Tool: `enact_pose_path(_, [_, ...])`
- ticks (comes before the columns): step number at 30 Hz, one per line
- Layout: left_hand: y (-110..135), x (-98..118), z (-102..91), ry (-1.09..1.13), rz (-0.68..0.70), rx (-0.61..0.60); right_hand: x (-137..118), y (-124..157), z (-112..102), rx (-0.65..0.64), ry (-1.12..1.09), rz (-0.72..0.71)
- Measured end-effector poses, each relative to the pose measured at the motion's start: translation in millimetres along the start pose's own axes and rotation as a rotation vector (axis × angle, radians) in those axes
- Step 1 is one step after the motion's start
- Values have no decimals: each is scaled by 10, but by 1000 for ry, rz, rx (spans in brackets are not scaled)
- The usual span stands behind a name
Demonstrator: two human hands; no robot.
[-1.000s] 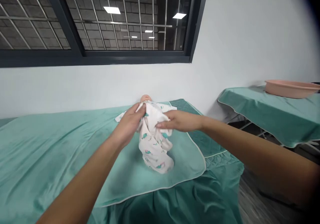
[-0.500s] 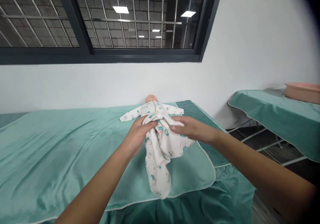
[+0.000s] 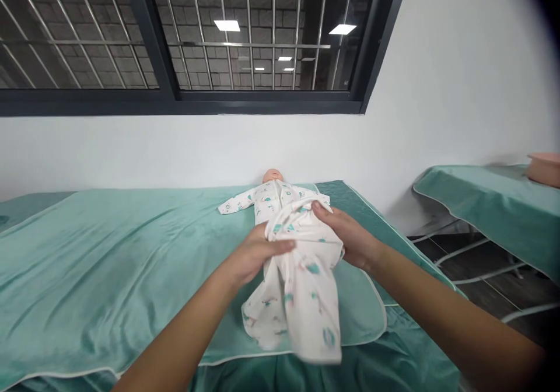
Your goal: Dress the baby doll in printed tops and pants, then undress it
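Note:
Both hands grip a pair of white baby pants [image 3: 311, 281] printed with small teal figures. My left hand [image 3: 258, 252] pinches the waistband's left side, thumb across the front and fingers behind the cloth. My right hand [image 3: 345, 234] is closed on the waistband's right side, with its fingers partly hidden by the fabric. Two legs of the pants hang down toward me, somewhat blurred. Just beyond lies a baby doll [image 3: 273, 175] on its back, head toward the wall, in a matching printed top [image 3: 268, 201] with arms spread. The pants hide the doll's lower body.
A light green blanket [image 3: 144, 252] with pale piping covers the bed, over darker green bedding [image 3: 385, 357]. At the right, a second green-covered surface [image 3: 485, 205] carries a pink basin [image 3: 545, 169]. A barred window [image 3: 262, 101] is set in the white wall behind.
The pants' waistband has been spread wider and the legs have swung apart, now hanging separately. My right hand has shifted outward along the waistband. The view has turned slightly left.

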State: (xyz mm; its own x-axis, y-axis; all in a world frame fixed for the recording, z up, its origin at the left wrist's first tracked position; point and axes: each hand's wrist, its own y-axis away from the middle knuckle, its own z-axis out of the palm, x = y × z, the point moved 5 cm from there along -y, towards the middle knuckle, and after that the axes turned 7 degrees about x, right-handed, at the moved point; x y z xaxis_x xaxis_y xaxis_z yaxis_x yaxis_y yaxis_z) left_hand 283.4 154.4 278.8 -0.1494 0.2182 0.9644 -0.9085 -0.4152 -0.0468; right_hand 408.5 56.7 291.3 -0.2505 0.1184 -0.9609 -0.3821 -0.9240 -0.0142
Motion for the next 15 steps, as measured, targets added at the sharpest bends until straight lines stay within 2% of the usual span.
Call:
enact_pose_path(2, [-63, 40, -34, 110, 104, 125, 99, 42, 52, -157, 92, 66])
enact_pose_path(4, [-114, 15, 4, 162, 103, 142, 214, 82, 99, -307, 199, 135])
enact_pose_path(5, [-129, -16, 35, 178, 69, 127, 252, 81, 99, -329, 225, 146])
enact_pose_path(6, [-133, -52, 61, 189, 29, 112, 268, 60, 79, -299, 221, 136])
enact_pose_path(8, [-117, -123, 90, 179, -54, 76, 238, -19, -17, -132, 137, 60])
enact_pose_path(10, [-84, -188, 104, 104, -140, -8, 189, -91, -128, 26, 24, -10])
enact_pose_path(12, [-60, -242, 103, 21, -221, -105, 167, -136, -192, 87, -66, -41])
enact_pose_path(13, [-66, -252, 87, 13, -228, -115, 176, -149, -204, 93, -97, -42])
enact_pose_path(15, [-115, -236, 30, 78, -158, -36, 246, -152, -203, 92, -137, -27])
